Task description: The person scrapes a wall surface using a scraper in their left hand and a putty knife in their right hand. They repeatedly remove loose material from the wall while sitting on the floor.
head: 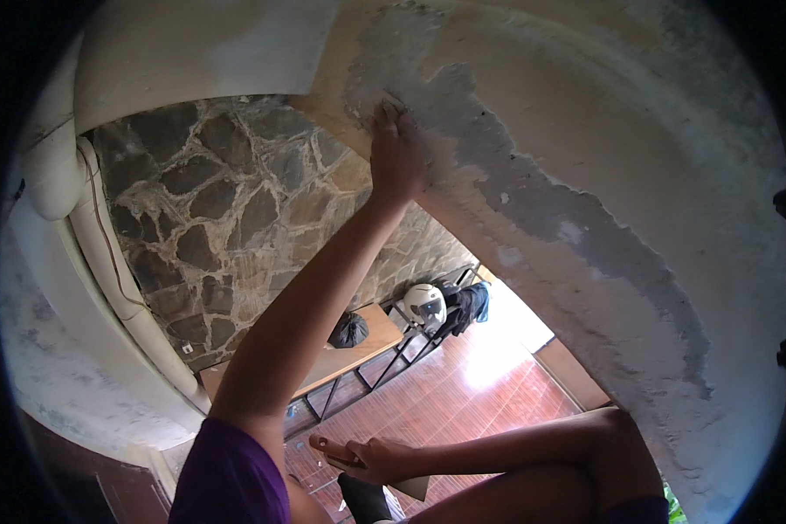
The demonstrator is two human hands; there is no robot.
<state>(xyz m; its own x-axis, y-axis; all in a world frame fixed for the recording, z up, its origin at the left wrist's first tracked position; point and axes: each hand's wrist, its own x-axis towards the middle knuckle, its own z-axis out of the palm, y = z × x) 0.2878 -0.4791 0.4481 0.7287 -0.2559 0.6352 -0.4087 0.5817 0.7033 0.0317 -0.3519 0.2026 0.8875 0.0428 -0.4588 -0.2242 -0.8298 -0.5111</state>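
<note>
My left hand (398, 154) reaches up and rests against the underside edge of a plastered beam (583, 131). Its fingertips touch a rough grey patch (452, 111) where the cream surface gives way to bare cement-like material. Nothing shows in that hand, though its palm side is hidden. Lower down, my right hand (383, 458) grips a wooden-handled scraper (331, 447), held away from the beam. Part of its flat blade (416, 488) shows below the wrist. The grey patch runs on along the beam towards the lower right, with a ragged edge.
White pipes (108, 242) with a thin cable run down the left, beside a stone-clad wall (236, 196). Far below, a wooden bench (360, 347) on a metal frame carries a black plastic bag (349, 329). Near it are a white helmet (424, 306) and dark clothing (468, 304) above red floor tiles (445, 386).
</note>
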